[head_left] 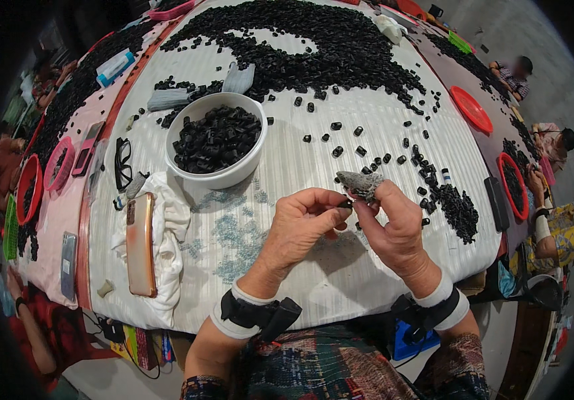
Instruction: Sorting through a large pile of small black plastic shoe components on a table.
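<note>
My left hand (pixel 300 223) pinches a small black plastic part (pixel 346 204) between thumb and fingertips, over the middle of the table. Close beside it, my right hand (pixel 399 230) has its fingers drawn together, its thumb near that part. What the right fingers hold is hidden. A grey knitted finger cover (pixel 360 184) sits on a right fingertip. Beyond my left hand stands a white bowl (pixel 224 180), heaped with black parts (pixel 217 140). Loose black parts (pixel 362 151) lie past my hands, and a pile of thin black pieces (pixel 459 210) lies to the right.
A phone in a clear case (pixel 140 247) rests on white cloth (pixel 170 227) at left, near black glasses (pixel 123 163). Small clear pieces (pixel 234 243) are scattered below the bowl. A large black heap (pixel 327 57) covers the far side. Other people (pixel 557 220) sit at both sides.
</note>
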The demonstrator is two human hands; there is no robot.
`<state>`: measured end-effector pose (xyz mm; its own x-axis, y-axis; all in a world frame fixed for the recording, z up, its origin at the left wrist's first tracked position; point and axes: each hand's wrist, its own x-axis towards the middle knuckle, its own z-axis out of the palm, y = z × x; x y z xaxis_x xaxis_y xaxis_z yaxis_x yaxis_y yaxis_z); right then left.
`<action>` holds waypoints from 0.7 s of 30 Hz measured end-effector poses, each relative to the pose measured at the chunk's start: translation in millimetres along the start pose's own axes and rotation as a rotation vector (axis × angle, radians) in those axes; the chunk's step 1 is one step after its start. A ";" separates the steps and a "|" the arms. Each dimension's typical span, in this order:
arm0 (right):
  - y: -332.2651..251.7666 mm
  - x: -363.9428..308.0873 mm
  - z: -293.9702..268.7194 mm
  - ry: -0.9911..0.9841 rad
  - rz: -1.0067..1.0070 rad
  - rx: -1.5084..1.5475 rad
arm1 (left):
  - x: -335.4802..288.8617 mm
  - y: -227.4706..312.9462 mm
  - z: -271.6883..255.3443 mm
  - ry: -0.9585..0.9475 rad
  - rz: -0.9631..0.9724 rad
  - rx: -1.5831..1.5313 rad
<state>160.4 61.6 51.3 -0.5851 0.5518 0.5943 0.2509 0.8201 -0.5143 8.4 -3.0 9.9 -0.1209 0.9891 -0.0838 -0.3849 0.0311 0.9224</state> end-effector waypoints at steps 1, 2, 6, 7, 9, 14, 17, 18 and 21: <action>0.4 0.4 0.0 -0.010 -0.001 -0.007 | 0.3 -0.3 -0.3 0.001 -0.001 0.000; 0.5 0.7 0.3 -0.020 -0.001 -0.015 | 0.6 -0.6 -0.5 0.003 0.000 -0.007; -1.7 -0.1 1.6 -0.019 0.020 0.000 | 0.4 -0.8 -0.5 0.016 0.001 -0.020; 0.4 -1.3 3.0 -0.007 0.027 0.022 | 0.3 -0.4 -0.4 0.017 0.000 -0.019; 4.0 -3.3 4.6 0.005 0.035 0.044 | 0.2 0.5 0.2 0.003 0.001 -0.015; 4.8 -1.4 2.5 0.022 -0.076 -0.023 | 0.6 -1.6 0.1 0.025 0.008 -0.039; 10.7 -2.6 -2.9 0.067 0.001 -0.032 | 0.8 -0.2 0.1 0.043 0.008 -0.102; 11.6 -3.0 -5.4 0.066 0.007 -0.035 | 1.5 0.0 0.0 0.066 0.014 -0.151; 20.9 -6.8 -11.5 -0.042 0.023 -0.090 | 5.5 -2.9 -4.5 0.093 0.021 -0.218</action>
<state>178.6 76.8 43.6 -0.6096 0.5657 0.5553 0.3321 0.8184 -0.4690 4.7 1.7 5.0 -0.2106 0.9715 -0.1089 -0.5688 -0.0311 0.8219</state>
